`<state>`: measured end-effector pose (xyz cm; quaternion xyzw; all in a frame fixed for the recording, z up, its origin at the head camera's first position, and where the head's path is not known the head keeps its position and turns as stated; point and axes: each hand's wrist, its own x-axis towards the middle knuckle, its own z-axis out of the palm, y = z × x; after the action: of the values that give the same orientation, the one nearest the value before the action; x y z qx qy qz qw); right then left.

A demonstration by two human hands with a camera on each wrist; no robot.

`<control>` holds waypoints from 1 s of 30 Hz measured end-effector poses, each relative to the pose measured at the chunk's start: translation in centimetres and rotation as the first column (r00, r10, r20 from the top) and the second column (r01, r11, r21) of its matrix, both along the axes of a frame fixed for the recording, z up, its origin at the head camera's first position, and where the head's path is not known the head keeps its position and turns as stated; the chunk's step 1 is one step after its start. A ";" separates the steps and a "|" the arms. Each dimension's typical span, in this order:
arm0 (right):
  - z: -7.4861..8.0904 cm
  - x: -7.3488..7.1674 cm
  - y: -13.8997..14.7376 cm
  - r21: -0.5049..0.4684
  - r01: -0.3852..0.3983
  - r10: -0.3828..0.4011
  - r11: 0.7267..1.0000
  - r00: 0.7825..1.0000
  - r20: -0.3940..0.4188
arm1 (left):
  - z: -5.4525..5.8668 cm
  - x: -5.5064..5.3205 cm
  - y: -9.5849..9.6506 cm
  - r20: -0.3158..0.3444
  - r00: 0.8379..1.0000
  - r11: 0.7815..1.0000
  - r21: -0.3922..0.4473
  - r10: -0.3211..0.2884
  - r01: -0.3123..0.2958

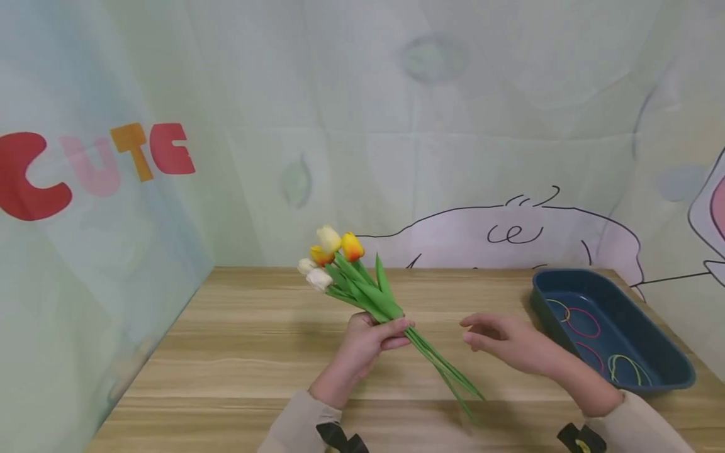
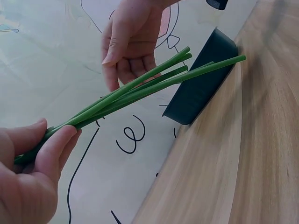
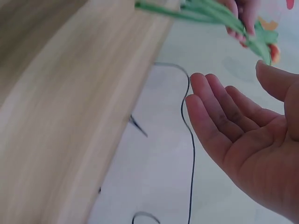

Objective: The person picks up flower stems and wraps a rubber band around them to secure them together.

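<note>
White and yellow-orange are being shown by the flowers (image 1: 328, 239), green by the stems (image 2: 98, 109), dark blue by the tray (image 1: 640, 322), streaked brown wood grain by the tabletop (image 1: 238, 352).

The right hand (image 3: 257, 135) is near, on the right, palm in sight, fingers loosely bent and thumb apart from them. Beyond it, farther off, the left hand (image 3: 249, 16) grips green stems (image 3: 205, 15), which are blurred; their ends reach left, in front of the table (image 3: 60, 116), and an orange bloom (image 3: 274, 53) shows towards the right. The table fills the left side. Behind the hands is a pale backdrop (image 3: 233, 196) with thin black lines (image 3: 193, 158)
</note>
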<state>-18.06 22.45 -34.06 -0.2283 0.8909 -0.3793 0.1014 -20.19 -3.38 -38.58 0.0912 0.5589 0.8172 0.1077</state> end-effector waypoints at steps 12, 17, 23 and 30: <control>1.8 0.2 7.5 0.145 0.263 -0.216 0.954 0.936 -0.279 | 0.1 -0.1 -0.1 -0.005 1.000 1.000 0.010 -0.009 0.009; 1.5 -0.1 10.2 0.157 0.326 -0.269 0.932 0.914 -0.305 | 0.3 -0.2 -0.2 0.000 1.000 1.000 0.028 -0.010 0.010; 0.1 -0.6 12.6 0.164 0.377 -0.319 0.912 0.900 -0.298 | 0.5 -0.1 -0.4 -0.003 1.000 0.999 0.034 -0.015 0.015; -2.0 -1.0 15.2 0.169 0.441 -0.393 0.882 0.883 -0.256 | 0.5 0.0 -0.5 -0.003 0.999 0.999 0.020 -0.039 0.039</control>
<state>-19.02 37.67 -36.10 -0.0568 0.9614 -0.2636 -0.0547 -20.22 -3.87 -38.05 0.1040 0.5487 0.8205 0.1220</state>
